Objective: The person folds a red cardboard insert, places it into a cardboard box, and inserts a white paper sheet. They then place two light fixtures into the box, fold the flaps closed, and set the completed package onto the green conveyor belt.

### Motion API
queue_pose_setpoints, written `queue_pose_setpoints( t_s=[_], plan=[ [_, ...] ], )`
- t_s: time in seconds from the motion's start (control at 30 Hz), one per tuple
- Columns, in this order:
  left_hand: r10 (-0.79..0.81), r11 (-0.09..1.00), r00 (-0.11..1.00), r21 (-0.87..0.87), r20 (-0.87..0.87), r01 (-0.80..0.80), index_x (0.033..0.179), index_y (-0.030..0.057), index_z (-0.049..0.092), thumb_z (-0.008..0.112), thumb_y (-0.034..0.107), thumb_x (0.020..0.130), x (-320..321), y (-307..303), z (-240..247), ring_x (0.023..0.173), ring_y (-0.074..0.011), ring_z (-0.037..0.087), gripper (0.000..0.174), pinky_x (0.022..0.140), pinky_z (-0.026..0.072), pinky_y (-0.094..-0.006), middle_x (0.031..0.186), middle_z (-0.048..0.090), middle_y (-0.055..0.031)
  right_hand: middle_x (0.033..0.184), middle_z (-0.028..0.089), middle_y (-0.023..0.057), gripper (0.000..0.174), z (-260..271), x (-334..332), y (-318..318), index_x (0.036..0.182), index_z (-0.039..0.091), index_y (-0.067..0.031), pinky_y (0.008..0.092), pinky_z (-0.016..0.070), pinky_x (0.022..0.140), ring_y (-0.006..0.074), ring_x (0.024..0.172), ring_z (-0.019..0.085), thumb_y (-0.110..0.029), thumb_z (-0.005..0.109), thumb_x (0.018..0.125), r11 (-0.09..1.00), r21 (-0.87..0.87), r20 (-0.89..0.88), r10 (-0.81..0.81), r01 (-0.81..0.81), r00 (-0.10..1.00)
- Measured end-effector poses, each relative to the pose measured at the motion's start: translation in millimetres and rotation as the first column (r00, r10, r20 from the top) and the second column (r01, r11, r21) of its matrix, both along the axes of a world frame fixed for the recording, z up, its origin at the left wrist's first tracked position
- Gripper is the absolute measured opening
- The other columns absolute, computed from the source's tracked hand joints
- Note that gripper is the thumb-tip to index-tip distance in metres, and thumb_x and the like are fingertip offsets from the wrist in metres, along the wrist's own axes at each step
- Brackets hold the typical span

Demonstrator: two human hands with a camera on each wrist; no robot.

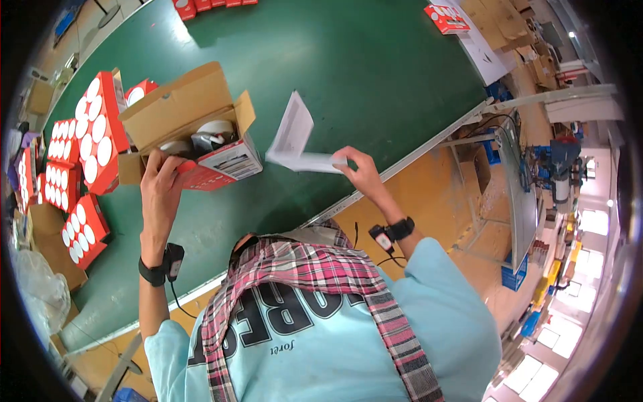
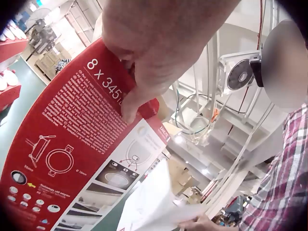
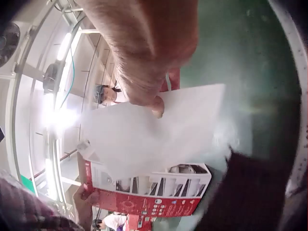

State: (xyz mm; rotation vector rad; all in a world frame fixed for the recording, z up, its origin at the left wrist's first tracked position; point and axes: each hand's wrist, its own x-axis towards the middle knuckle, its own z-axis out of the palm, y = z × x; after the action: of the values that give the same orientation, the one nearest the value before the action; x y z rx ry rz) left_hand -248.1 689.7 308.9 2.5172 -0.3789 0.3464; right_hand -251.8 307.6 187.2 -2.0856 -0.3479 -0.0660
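An open red carton [image 1: 221, 167] with raised brown flaps holds white round items [image 1: 216, 127] and stands on the green table. My left hand [image 1: 161, 191] grips its near upper edge, thumb on the printed red side, as the left wrist view also shows the hand [image 2: 154, 62] on the carton [image 2: 72, 125]. To the right of the carton, my right hand [image 1: 365, 177] pinches the end of a folded white sheet [image 1: 295, 137]. In the right wrist view the thumb of the hand [image 3: 149, 53] lies on the sheet [image 3: 154, 130], with the carton [image 3: 144, 192] behind it.
Several red boxes with white circles [image 1: 94, 134] stand at the left of the table [image 1: 355, 60]. More red boxes [image 1: 214, 5] sit at the far edge, and one red box [image 1: 447, 20] lies at the far right beside a white sheet. Brown cardboard [image 1: 50, 241] is at the left edge.
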Motion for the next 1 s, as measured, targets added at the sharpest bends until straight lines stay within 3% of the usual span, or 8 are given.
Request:
queue_pose_setpoints(
  t_s=[0.23,0.33,0.43,0.63,0.77,0.87,0.93,1.0],
  plan=[
    [0.003,1.000,1.000,0.014,0.020,-0.003,0.085,-0.0006,0.055,0.067,0.002,0.075,8.6,-2.5,-1.2,0.072,-0.0254,0.050,0.015,0.064,0.0433,-0.0341,0.083,0.044,-0.0102,0.086,0.062,0.0089,0.014,1.6,-17.2,7.2,0.086,0.057,-0.0024,0.0308,0.0470,0.075,0.0240,0.082,0.061,0.003,0.057,0.073,0.990,0.106,-0.044,0.099,-0.094,0.994],
    [0.007,0.999,1.000,0.031,0.019,-0.008,0.085,0.0005,0.056,0.066,0.003,0.076,7.5,-3.4,0.4,0.071,-0.0280,0.053,0.014,0.064,0.0440,-0.0372,0.083,0.046,-0.0105,0.087,0.062,0.0128,0.012,17.5,1.5,8.0,0.089,0.057,-0.0019,0.0351,0.0469,0.075,0.0316,0.082,0.060,-0.002,0.057,0.077,0.992,-0.040,-0.099,0.114,-0.118,0.988],
    [0.019,0.998,1.000,0.051,0.020,-0.020,0.084,0.0010,0.057,0.066,0.003,0.076,5.8,-2.4,-0.7,0.072,-0.0293,0.054,0.013,0.064,0.0444,-0.0386,0.083,0.047,-0.0106,0.087,0.061,0.0152,0.020,13.5,32.4,11.3,0.096,0.056,-0.0003,0.0361,0.0464,0.077,0.0296,0.084,0.060,-0.008,0.061,0.079,0.963,-0.159,-0.180,0.190,-0.219,0.965],
    [0.012,0.998,1.000,0.056,0.011,-0.013,0.085,0.0000,0.056,0.068,0.002,0.074,5.6,0.7,-4.1,0.078,-0.0287,0.053,0.016,0.068,0.0439,-0.0363,0.087,0.048,-0.0112,0.110,0.054,0.0149,0.040,-41.9,77.2,28.4,0.115,0.051,-0.0057,0.0416,0.0431,0.088,0.0343,0.105,0.051,-0.017,0.064,0.080,0.727,-0.649,-0.085,0.222,-0.223,0.971],
    [0.014,0.998,1.000,0.059,0.004,-0.015,0.086,-0.0001,0.056,0.067,0.001,0.073,2.3,0.9,-3.6,0.081,-0.0302,0.053,0.017,0.070,0.0438,-0.0372,0.089,0.049,-0.0115,0.115,0.050,0.0182,0.053,-87.9,61.0,-4.1,0.117,0.046,-0.0033,0.0474,0.0435,0.088,0.0382,0.107,0.049,-0.025,0.071,0.076,0.859,-0.435,0.050,-0.275,0.269,0.960],
    [0.015,0.998,1.000,0.058,0.018,-0.016,0.088,-0.0005,0.056,0.067,0.001,0.074,0.7,2.3,-7.4,0.082,-0.0300,0.053,0.018,0.070,0.0439,-0.0374,0.089,0.049,-0.0116,0.115,0.050,0.0226,0.065,-112.9,18.5,-24.5,0.115,0.046,0.0017,0.0487,0.0441,0.088,0.0392,0.109,0.049,-0.038,0.074,0.071,0.746,-0.596,-0.335,-0.569,0.299,0.751],
    [0.030,0.997,0.999,0.064,0.014,-0.030,0.087,0.0006,0.056,0.066,0.002,0.074,1.0,-1.6,-2.7,0.079,-0.0305,0.054,0.016,0.069,0.0442,-0.0387,0.088,0.048,-0.0115,0.113,0.051,0.0261,0.077,-103.4,-3.0,-10.6,0.114,0.044,0.0055,0.0494,0.0451,0.087,0.0411,0.110,0.049,-0.048,0.075,0.067,0.703,-0.654,-0.416,-0.643,0.279,0.643],
    [0.026,0.996,0.999,0.079,0.023,-0.028,0.086,0.0012,0.056,0.066,0.002,0.075,1.7,-3.8,0.0,0.078,-0.0308,0.054,0.015,0.068,0.0442,-0.0395,0.088,0.048,-0.0115,0.110,0.053,0.0245,0.073,-112.9,-9.3,8.4,0.110,0.044,0.0032,0.0501,0.0466,0.082,0.0396,0.107,0.051,-0.040,0.080,0.064,0.627,-0.677,-0.267,-0.697,0.385,0.665]
  ],
)
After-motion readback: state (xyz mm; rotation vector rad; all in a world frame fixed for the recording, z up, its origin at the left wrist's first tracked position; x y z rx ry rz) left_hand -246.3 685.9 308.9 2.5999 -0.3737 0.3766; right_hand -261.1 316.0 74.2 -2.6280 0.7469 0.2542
